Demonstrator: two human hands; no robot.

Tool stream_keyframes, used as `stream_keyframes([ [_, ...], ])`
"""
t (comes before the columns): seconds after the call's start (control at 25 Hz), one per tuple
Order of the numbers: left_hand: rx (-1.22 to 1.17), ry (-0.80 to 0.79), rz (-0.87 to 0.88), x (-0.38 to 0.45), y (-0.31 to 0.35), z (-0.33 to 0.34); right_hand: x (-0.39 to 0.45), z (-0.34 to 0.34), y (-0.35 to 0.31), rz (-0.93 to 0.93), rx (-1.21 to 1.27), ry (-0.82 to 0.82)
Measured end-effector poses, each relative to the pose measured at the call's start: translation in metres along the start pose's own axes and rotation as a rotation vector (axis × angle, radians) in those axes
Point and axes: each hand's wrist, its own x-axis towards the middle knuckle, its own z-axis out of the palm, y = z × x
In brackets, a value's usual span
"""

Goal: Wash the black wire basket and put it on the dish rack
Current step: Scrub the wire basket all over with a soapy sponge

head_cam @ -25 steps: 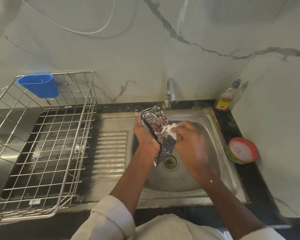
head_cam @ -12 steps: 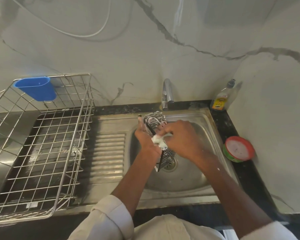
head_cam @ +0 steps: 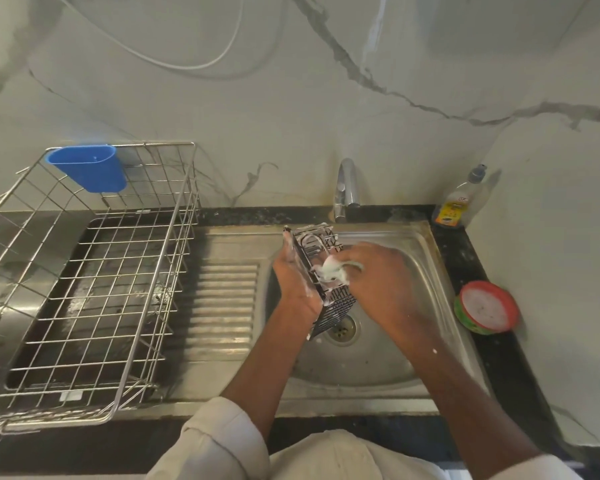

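Black wire basket (head_cam: 328, 282) is upright over the sink (head_cam: 426, 258), left hand (head_cam: 297, 278) grips its side. Right hand (head_cam: 378, 275) pinches a soapy scrubber (head_cam: 331, 270), which slid back up the mesh vs 0.5 s ago. Prob mid-scrub; dish rack (head_cam: 84, 271) waits on the left.

Counter: black speckled stone countertop (head_cam: 471, 268), running along the marble-patterned wall.
Sink: stainless steel sink unit (head_cam: 426, 244) set into the counter, with ribbed drainboard (head_cam: 222, 306) on the left of the basin.
Rack: silver wire dish rack (head_cam: 84, 289), standing at the left end, partly over the drainboard's edge.
Back right corner: clear dish soap bottle with yellow label (head_cam: 459, 202), upright against the wall.
Right edge: round red-rimmed tub of white paste (head_cam: 487, 307), just beside the basin.
Tap: chrome faucet (head_cam: 345, 188), rising behind the basin.
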Motion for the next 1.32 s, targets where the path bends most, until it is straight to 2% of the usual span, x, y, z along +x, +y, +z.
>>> stream_keyframes([
  [0.08, 0.024, 0.000, -0.014, 0.002, 0.000, 0.002, -0.005, 0.007, 0.013, 0.202, 0.311, 0.217],
  [0.16, -0.009, 0.006, -0.006, 0.002, 0.000, 0.001, -0.004, 0.014, 0.027, 0.440, 0.613, 0.352],
  [0.2, -0.039, 0.019, -0.006, 0.003, 0.001, 0.000, -0.004, 0.017, 0.033, 0.548, 0.732, 0.358],
  [0.28, -0.126, 0.024, -0.020, 0.003, 0.005, -0.002, -0.005, 0.023, 0.037, 0.707, 0.966, 0.261],
  [0.36, -0.165, 0.000, -0.019, -0.003, 0.004, 0.001, -0.004, 0.024, 0.037, 0.724, 1.038, 0.170],
  [0.44, -0.100, -0.054, -0.016, -0.005, 0.000, 0.001, 0.001, 0.024, 0.037, 0.681, 1.026, 0.183],
  [0.56, 0.175, -0.177, 0.042, -0.014, -0.008, -0.001, 0.009, 0.026, 0.039, 0.656, 0.977, 0.218],
  [0.68, 0.357, -0.205, -0.039, -0.021, -0.014, -0.010, 0.015, 0.030, 0.040, 0.615, 0.892, 0.224],
  [0.76, 0.234, -0.199, -0.110, -0.017, -0.021, -0.022, 0.016, 0.025, 0.033, 0.431, 0.628, 0.209],
  [0.84, 0.063, -0.166, -0.127, -0.015, -0.022, -0.027, 0.011, 0.018, 0.024, 0.137, 0.249, 0.180],
  [0.92, 0.002, -0.082, -0.120, -0.015, -0.022, -0.028, -0.001, 0.018, 0.015, -0.079, 0.119, 0.143],
  [0.96, 0.000, -0.033, -0.121, -0.013, -0.021, -0.029, -0.007, 0.020, 0.012, -0.123, 0.110, 0.091],
  [1.0, -0.020, -0.016, -0.137, -0.012, -0.020, -0.030, -0.012, 0.021, 0.016, -0.118, 0.101, 0.042],
  [1.08, -0.104, -0.002, -0.131, -0.004, -0.020, -0.033, -0.012, 0.017, 0.029, 0.017, -0.048, -0.008],
  [1.16, -0.161, -0.002, -0.105, -0.002, -0.020, -0.031, -0.011, 0.009, 0.038, 0.177, -0.221, -0.005],
  [1.2, -0.131, -0.008, -0.103, -0.005, -0.020, -0.028, -0.010, 0.009, 0.038, 0.206, -0.227, 0.007],
  [1.32, 0.048, 0.000, -0.083, -0.025, -0.022, -0.015, -0.007, 0.017, 0.012, 0.068, -0.008, 0.054],
])
